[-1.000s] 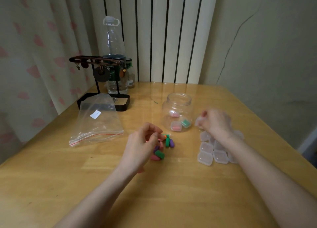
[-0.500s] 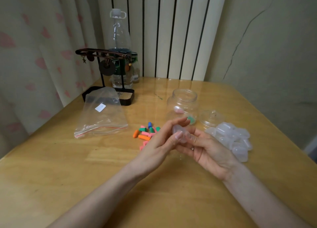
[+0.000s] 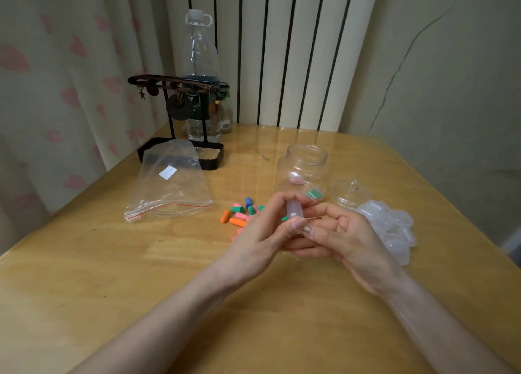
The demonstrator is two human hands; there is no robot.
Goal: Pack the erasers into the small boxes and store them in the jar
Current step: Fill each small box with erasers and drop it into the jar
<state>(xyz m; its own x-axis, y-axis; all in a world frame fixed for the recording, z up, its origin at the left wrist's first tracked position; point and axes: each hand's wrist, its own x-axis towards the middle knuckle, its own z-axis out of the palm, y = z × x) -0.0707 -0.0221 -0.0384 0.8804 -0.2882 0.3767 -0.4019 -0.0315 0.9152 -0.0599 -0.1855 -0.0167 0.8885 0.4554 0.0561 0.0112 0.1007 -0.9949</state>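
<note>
- Wooden table [image 3: 112, 275] is what we are looking down on from the head view, set into a corner with a heart-print curtain [image 3: 56, 63] to the left and a white ribbed radiator [image 3: 282, 49] behind.
- At the back we are seeing a tall clear bottle [image 3: 201, 63] behind a black stand [image 3: 180, 154], with a clear zip bag [image 3: 169, 187] lying flat in front of it.
- We are holding one small box [image 3: 294, 208] above the table between both hands, just in front of the jar [image 3: 303, 162].
- Our left hand [image 3: 262, 232] is pinching the small box between thumb and curled forefinger. Our right hand [image 3: 344, 238] is curling its fingers beneath and gripping the lower edge.
- The jar is standing open, with its lid [image 3: 349, 193] resting on the table just to its right. A pink box [image 3: 296, 177] and a green box [image 3: 315, 194] are lying inside the jar.
- Loose erasers [image 3: 239, 214] are lying in a heap left of our hands, and the spare boxes [image 3: 392, 227] are piled to the right, near the lid.
- We are judging this step to be opening or closing one box. We cannot tell whether an eraser is inside, because our fingers are covering most of it.
- If the box is empty, the next move is calling for prising it open and fetching an eraser. If it is filled, it is calling for snapping it shut and dropping it through the jar's mouth.
- Judging by the heap and the pile, most of the packing is waiting to be done.
</note>
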